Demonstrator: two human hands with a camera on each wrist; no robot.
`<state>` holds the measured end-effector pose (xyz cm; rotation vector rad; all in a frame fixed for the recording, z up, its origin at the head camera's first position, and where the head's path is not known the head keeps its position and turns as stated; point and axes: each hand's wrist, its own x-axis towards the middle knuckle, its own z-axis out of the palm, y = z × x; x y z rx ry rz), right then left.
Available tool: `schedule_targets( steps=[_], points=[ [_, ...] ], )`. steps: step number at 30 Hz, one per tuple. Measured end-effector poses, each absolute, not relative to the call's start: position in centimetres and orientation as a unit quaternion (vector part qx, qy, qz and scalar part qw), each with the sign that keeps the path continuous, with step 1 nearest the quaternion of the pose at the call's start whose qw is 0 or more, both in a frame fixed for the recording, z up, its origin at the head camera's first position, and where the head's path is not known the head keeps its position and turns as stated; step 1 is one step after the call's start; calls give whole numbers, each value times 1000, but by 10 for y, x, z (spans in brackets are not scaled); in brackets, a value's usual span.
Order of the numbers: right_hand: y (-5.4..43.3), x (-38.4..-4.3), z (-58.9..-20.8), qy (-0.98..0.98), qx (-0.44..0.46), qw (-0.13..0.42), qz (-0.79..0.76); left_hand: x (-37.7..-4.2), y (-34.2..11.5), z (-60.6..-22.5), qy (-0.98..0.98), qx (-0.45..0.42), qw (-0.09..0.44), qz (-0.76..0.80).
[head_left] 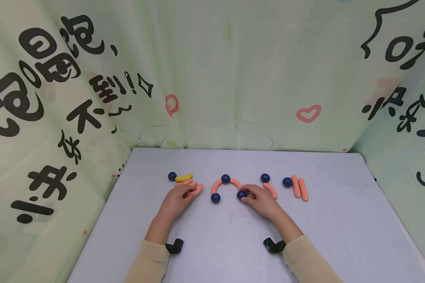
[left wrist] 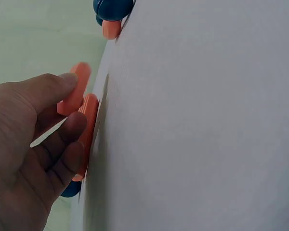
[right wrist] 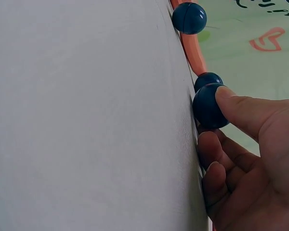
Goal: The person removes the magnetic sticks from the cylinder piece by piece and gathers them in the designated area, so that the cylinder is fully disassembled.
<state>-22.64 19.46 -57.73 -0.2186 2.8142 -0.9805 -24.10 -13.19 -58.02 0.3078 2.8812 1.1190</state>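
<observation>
My left hand [head_left: 176,201] pinches a salmon-orange rod [left wrist: 77,90] between thumb and fingers, lifted at a tilt in the left wrist view. Beneath it more orange rods [left wrist: 90,130] lie on the table, partly hidden by the fingers. With thumb and fingertips, my right hand [head_left: 263,201] holds a dark blue ball [right wrist: 209,107] at the right end of an arch. That arch has a blue ball [head_left: 225,179] on top, a curved orange rod [head_left: 217,185] on the left, another curved rod [head_left: 235,183] on the right, and a blue ball [head_left: 215,197] at the left end.
Beside the left hand lie a blue ball [head_left: 172,176] and a yellow curved rod [head_left: 184,178]. Right of the arch are a blue ball [head_left: 265,178], a curved orange rod [head_left: 270,190], another blue ball [head_left: 287,182] and two straight orange rods [head_left: 296,186]. Printed curtains [head_left: 205,78] surround the white table [head_left: 230,243].
</observation>
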Motion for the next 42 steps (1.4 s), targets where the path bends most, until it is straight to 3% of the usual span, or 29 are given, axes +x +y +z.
schedule_targets(
  steps=[15,27,42],
  points=[
    [196,-227,-578,936,-77,77,-334,-245,-135,-585,951,112,28,285],
    [197,-227,-581,931,-82,80,-347,-240,-127,-577,938,124,-8,323],
    [196,-228,-580,934,-84,76,-339,-232,-78,-574,930,210,46,298]
  ],
)
